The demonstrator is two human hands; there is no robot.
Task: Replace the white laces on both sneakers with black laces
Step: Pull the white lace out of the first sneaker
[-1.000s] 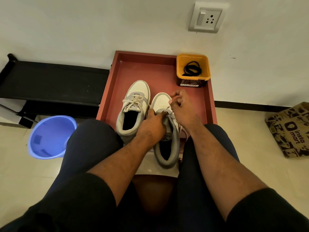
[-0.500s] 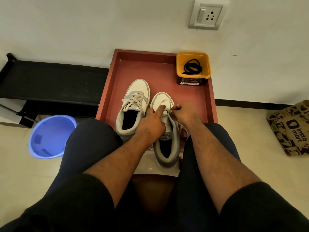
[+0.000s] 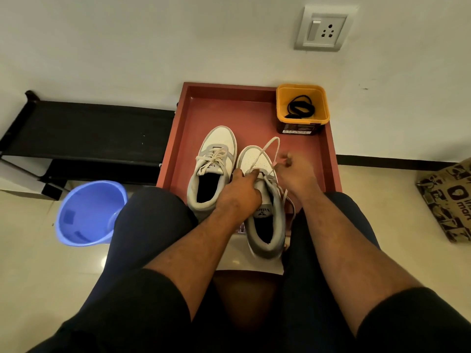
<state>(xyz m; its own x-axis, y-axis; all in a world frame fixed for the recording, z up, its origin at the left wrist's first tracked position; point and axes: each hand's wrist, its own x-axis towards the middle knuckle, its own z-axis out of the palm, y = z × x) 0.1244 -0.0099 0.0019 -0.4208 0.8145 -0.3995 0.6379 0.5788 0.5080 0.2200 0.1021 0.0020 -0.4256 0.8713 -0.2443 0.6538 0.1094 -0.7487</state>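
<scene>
Two white and grey sneakers stand side by side on a red tray (image 3: 193, 128). The left sneaker (image 3: 214, 164) keeps its white lace tied. My left hand (image 3: 238, 193) grips the tongue area of the right sneaker (image 3: 266, 217). My right hand (image 3: 297, 174), blurred by motion, pinches that shoe's white lace (image 3: 267, 149) and holds a loop of it raised over the toe. Black laces (image 3: 300, 107) lie coiled inside a yellow tub (image 3: 302, 118) at the tray's far right corner.
A blue plastic bucket (image 3: 90, 212) stands on the floor to the left, below a low black bench (image 3: 84, 131). A printed paper bag (image 3: 451, 197) sits on the floor at the right. A wall with a socket (image 3: 323, 28) is behind the tray.
My right hand has pulled away to the right, drawing a loop of white lace out of the right sneaker. My left hand stays on that shoe.
</scene>
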